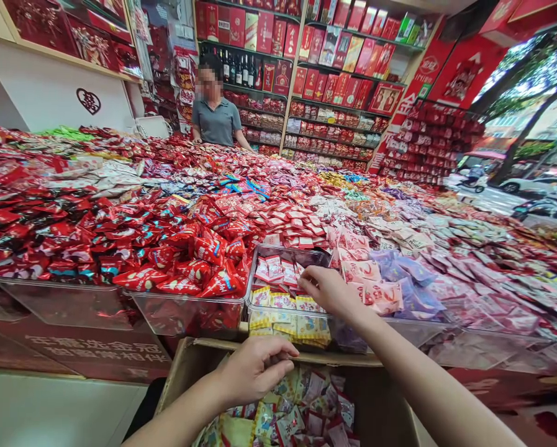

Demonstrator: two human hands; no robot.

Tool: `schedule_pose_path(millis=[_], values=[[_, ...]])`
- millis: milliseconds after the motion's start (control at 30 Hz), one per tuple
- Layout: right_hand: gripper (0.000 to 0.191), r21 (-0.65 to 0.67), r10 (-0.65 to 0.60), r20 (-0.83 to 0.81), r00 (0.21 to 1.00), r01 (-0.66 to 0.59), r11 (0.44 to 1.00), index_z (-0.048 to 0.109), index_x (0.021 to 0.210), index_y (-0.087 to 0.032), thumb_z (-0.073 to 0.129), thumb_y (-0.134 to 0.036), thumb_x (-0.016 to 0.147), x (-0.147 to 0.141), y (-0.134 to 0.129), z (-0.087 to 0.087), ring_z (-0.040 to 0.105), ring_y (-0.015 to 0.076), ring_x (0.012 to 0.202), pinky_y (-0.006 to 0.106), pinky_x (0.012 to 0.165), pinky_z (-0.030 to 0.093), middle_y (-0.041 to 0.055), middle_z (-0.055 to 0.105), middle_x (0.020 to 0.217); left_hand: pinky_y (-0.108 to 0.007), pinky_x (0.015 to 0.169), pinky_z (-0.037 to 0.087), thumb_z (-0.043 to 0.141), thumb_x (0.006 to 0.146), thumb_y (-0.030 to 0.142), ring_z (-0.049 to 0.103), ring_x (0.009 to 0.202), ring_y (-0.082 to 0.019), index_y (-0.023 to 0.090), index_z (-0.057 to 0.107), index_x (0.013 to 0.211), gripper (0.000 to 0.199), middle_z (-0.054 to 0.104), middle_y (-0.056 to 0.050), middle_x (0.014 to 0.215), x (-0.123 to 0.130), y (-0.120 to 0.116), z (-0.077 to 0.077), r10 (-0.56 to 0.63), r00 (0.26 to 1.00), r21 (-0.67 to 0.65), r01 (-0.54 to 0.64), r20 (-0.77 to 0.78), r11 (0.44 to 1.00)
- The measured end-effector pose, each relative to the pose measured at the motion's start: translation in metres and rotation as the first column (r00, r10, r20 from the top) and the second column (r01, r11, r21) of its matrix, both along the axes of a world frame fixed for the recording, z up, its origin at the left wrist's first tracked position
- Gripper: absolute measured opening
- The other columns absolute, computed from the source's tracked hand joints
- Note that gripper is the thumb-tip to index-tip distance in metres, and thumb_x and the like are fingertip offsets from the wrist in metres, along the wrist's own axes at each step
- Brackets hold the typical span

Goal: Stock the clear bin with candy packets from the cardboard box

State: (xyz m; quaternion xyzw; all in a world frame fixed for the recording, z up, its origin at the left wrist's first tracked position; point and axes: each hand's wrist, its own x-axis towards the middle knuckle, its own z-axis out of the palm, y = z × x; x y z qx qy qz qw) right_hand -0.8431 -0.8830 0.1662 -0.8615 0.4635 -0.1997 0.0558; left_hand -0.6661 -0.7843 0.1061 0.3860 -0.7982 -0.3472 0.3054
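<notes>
My right hand is over a clear plastic bin, its curled fingertips at the red-and-white packets in the back part. Whether a packet is between those fingertips is too small to tell. Yellow-and-white packets fill the front of that bin. Lower down, my left hand hovers above an open cardboard box, palm turned inward, fingers bent and thumb apart, with nothing visible in it. Inside the box lie mixed yellow and pink-red packets.
Red candy packets are heaped left of the bin; pink packets and purple packets sit to its right. Across the wide display stands a person in a grey shirt. Shelves of boxes and bottles rise behind.
</notes>
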Motion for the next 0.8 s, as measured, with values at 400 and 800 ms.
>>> schedule_pose_path(millis=[400, 800], values=[[0.016, 0.605, 0.415, -0.342, 0.843, -0.141, 0.784, 0.061, 0.074, -0.014, 0.046, -0.009, 0.073, -0.008, 0.141, -0.153, 0.058, 0.0171, 0.064, 0.024, 0.056, 0.040, 0.0091, 0.064, 0.071, -0.019, 0.050, 0.038, 0.047, 0.079, 0.017, 0.048, 0.054, -0.008, 0.011, 0.058, 0.094, 0.019, 0.053, 0.001, 0.065, -0.008, -0.002, 0.001, 0.022, 0.978, 0.252, 0.032, -0.208, 0.967], [0.027, 0.622, 0.366, -0.274, 0.889, -0.127, 0.773, 0.064, 0.091, -0.008, 0.059, -0.022, 0.068, 0.076, 0.126, -0.177, 0.050, 0.0282, 0.100, 0.033, 0.084, 0.040, 0.0162, 0.059, 0.104, -0.020, 0.049, 0.043, 0.048, 0.078, 0.019, 0.052, 0.053, -0.009, 0.012, 0.056, 0.091, 0.017, 0.055, 0.000, 0.065, -0.010, 0.000, -0.004, 0.079, 0.965, 0.268, -0.009, -0.251, 0.963]])
